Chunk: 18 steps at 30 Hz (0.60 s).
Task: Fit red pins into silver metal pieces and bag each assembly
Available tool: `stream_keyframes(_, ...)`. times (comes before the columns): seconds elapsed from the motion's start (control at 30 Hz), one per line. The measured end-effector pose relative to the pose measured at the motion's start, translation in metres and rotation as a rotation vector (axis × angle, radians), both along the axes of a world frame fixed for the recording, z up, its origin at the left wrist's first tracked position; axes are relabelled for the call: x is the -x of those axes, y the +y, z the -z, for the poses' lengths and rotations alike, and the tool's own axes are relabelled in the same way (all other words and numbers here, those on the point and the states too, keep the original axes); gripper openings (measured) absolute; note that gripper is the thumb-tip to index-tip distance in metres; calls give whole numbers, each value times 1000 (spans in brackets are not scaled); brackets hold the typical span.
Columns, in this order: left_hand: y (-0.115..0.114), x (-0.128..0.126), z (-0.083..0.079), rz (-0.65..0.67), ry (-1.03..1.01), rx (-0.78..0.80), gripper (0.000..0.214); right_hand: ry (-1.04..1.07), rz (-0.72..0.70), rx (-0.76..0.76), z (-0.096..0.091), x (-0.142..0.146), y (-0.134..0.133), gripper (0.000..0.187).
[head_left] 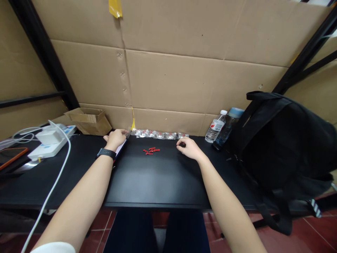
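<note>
My left hand (115, 140), with a dark watch band on the wrist, is over the left end of a row of silver foil packets (159, 135). Its fingers are bent, and a piece of clear plastic (128, 132) shows at their tips; what they grip is partly hidden. Under that hand lies a flat white-and-blue item (121, 149), mostly covered. My right hand (189, 147) is held near the right end of the row, fingers curved, with a gap between thumb and forefinger and nothing visible in it. Between both hands, several small red clips or loops (151, 151) lie in a loose pile.
A brown paper bag (92, 121) and a white power strip (52, 147) with cables stand left, beside an orange-edged phone (13, 154). At right are a water bottle (216, 127), a blue-lidded bottle (229, 128) and a black backpack (284, 147). Cardboard (168, 80) walls the back.
</note>
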State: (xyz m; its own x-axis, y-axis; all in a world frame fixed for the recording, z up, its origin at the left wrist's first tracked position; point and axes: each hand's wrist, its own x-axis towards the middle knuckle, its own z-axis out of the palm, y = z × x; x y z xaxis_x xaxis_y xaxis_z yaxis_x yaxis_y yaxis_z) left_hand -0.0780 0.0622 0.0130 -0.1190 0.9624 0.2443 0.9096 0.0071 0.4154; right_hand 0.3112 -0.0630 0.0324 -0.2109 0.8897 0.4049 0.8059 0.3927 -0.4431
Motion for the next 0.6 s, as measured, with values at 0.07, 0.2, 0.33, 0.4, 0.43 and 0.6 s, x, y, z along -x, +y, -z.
stream_keyframes(0.07, -1, -2, 1, 26, 11, -2, 48, -6, -1, 2, 1, -1, 1, 7)
stream_keyframes(0.2, -1, -3, 2, 52, 5, 1, 54, -16, 3, 15, 0, -2, 1, 7)
stream_keyframes(0.33, 1, -3, 5, 47, 65, 17, 56, -25, 7, 23, -1, -2, 0, 7)
stream_keyframes(0.4, 1, -3, 6, 40, 114, 24, 56, -26, 13, 24, -1, -2, 0, 8)
stream_keyframes(0.43, 1, -4, 7, 33, 138, 28, 55, -24, 14, 24, -1, -3, 0, 8)
stream_keyframes(0.6, -1, -5, 5, 2, 216, 31, 51, -6, 13, 16, -1, -5, 0, 8)
